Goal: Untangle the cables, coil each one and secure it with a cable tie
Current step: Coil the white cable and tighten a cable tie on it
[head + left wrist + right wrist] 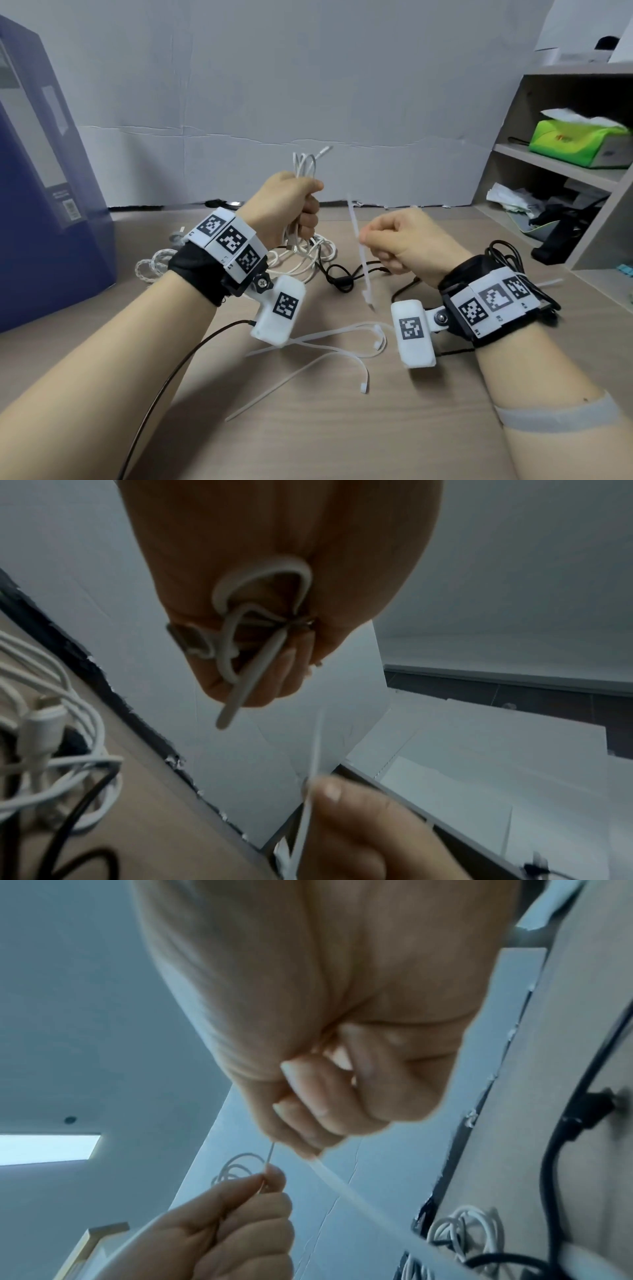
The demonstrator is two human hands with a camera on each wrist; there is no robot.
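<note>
On table (342,445): three ties (329,346) (loose).

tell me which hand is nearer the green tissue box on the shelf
Right. The right hand, pinching a cable tie, is on the same side as the tissue box; the left hand, gripping the coiled white cable, is farther away.

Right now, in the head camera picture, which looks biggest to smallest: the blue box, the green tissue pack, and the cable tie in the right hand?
1. Blue box
2. Green tissue pack
3. Cable tie, pinched in the right hand, thinnest though long and nearer the camera.
</note>
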